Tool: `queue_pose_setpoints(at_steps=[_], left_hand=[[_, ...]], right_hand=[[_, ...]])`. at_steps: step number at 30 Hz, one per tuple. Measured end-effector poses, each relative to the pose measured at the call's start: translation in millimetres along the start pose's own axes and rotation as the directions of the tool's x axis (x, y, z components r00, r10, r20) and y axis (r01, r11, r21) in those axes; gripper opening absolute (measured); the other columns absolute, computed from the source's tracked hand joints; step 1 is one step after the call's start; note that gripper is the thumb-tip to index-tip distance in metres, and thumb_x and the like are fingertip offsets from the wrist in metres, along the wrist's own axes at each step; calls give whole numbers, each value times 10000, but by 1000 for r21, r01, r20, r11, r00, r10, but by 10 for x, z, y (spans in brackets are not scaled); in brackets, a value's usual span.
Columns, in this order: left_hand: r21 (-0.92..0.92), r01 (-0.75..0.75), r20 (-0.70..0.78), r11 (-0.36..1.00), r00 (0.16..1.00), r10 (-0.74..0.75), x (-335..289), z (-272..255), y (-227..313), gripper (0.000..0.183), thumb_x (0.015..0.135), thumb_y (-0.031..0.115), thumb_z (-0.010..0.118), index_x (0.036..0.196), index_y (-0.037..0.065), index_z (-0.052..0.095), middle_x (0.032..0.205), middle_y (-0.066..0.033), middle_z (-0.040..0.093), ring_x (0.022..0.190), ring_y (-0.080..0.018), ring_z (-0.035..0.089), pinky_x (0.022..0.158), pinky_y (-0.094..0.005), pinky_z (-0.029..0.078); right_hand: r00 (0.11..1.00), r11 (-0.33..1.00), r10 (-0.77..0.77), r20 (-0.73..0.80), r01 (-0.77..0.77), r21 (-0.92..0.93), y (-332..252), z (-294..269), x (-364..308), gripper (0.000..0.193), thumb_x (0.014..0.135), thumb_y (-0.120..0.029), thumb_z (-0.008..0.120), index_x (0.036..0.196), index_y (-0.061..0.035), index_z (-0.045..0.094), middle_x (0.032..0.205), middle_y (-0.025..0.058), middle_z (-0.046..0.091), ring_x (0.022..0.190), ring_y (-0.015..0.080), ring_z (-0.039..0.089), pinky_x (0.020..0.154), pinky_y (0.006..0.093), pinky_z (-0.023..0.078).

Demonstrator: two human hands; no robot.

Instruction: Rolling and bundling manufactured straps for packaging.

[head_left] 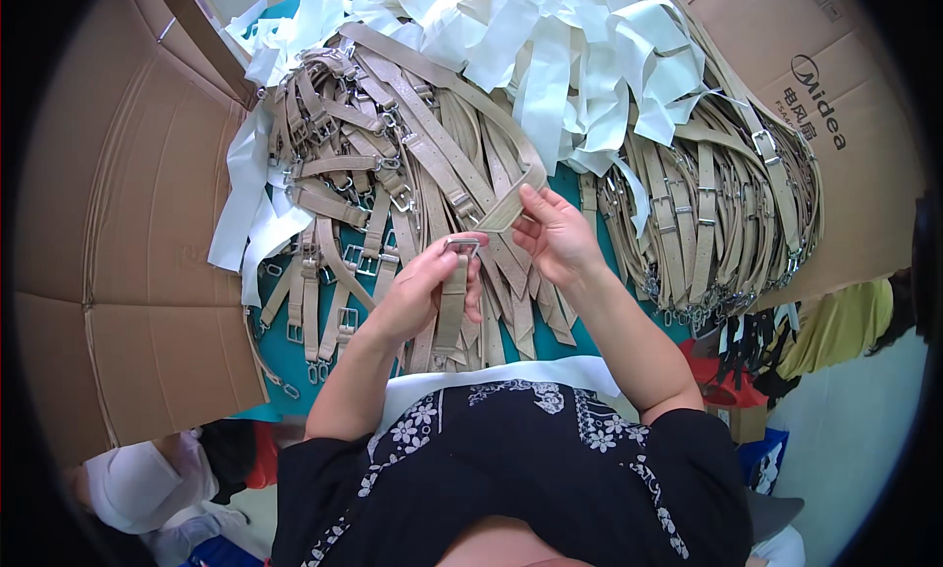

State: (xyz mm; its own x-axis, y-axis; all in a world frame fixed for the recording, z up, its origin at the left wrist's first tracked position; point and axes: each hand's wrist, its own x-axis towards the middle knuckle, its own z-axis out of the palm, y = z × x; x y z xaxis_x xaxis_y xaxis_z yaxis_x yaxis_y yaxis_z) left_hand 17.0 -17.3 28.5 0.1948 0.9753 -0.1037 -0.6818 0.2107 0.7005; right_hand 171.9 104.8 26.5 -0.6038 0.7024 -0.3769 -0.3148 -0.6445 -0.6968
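Observation:
My left hand (420, 290) is closed around a short beige strap piece (451, 307), with a silver metal buckle (463, 244) standing out at its upper end. My right hand (562, 235) pinches a long beige strap (505, 211) between thumb and fingers. The pinched strap bends near my fingertips, and its pointed end lies just above the buckle; whether they touch I cannot tell. From there the long strap runs up and back over the pile. Beneath both hands spreads a heap of loose beige straps (422, 140), several with buckles and clips.
On the right lies a dense bundle of buckled straps (707, 208). White strips (550, 36) cover the far side of the teal table surface (614, 248). Cardboard walls rise at left (162, 223) and right (864, 164). Another person's pale sleeve (147, 483) shows at lower left.

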Motion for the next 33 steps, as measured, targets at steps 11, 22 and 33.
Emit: queue_pose_setpoints(at_steps=[11, 22, 33], left_hand=[[956, -282, 174, 78, 763, 623, -66, 233, -159, 474, 906, 159, 405, 1308, -59, 280, 1106, -160, 391, 968, -238, 407, 891, -312, 317], [933, -336, 154, 129, 697, 700, 193, 20, -262, 492, 749, 18, 596, 1224, 1, 468, 846, -114, 573, 754, -226, 559, 662, -305, 458], [892, -50, -181, 450, 873, 454, 380, -245, -173, 190, 786, 47, 576, 968, -3, 598, 753, -127, 614, 664, -160, 593, 602, -271, 458]], right_hand=[[988, 968, 151, -19, -144, 204, 121, 302, -205, 113, 872, -214, 555, 903, -106, 553, 837, 3, 609, 706, 87, 598, 577, 217, 519], [966, 967, 249, 67, -245, -62, 0, 311, -412, 161, 857, -163, 586, 1004, -121, 533, 894, -24, 562, 835, 96, 539, 727, 283, 451], [921, 874, 348, 176, -251, -416, 42, -37, -797, 852, 741, -3, 660, 1399, -118, 130, 1211, 133, 408, 913, 118, 530, 684, 229, 444]])
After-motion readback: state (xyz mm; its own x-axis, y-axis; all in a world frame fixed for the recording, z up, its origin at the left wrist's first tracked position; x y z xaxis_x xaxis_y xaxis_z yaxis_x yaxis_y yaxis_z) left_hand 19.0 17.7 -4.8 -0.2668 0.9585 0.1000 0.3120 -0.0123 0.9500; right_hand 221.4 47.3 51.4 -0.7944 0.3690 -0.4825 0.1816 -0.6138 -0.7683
